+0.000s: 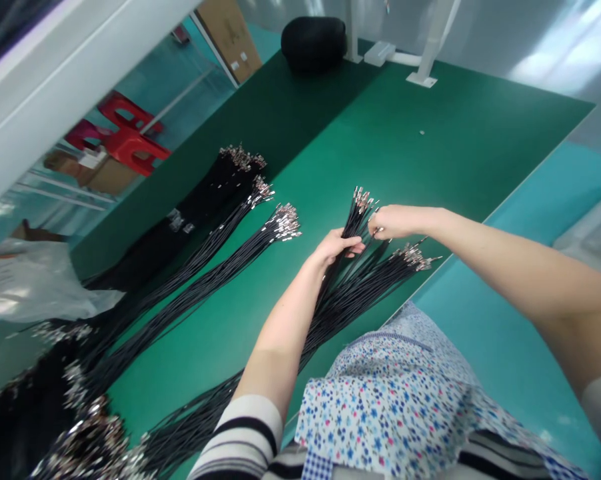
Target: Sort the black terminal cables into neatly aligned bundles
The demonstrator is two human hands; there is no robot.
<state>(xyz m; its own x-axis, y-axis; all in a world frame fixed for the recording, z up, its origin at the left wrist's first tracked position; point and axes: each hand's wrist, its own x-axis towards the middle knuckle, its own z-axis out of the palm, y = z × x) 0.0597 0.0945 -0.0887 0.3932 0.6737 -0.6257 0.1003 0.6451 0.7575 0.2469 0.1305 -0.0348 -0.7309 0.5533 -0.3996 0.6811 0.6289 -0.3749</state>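
My left hand (336, 245) is closed around a bundle of thin black cables (353, 223) with metal terminals at their tips (363, 198), held up over the green table (430, 147). My right hand (393, 222) is closed in a pinch at the terminal ends of that same bundle. Under both hands lies a looser heap of black cables (380, 270), its terminals (415, 255) near the table's right edge.
Several more black cable bundles (220, 247) lie in rows to the left, with terminal ends (284, 223) pointing away. A clear plastic bag (35, 283) sits far left. A black roll (314, 41) and white frame feet (420, 79) stand at the far end. Red stools (125, 137) are beyond the table.
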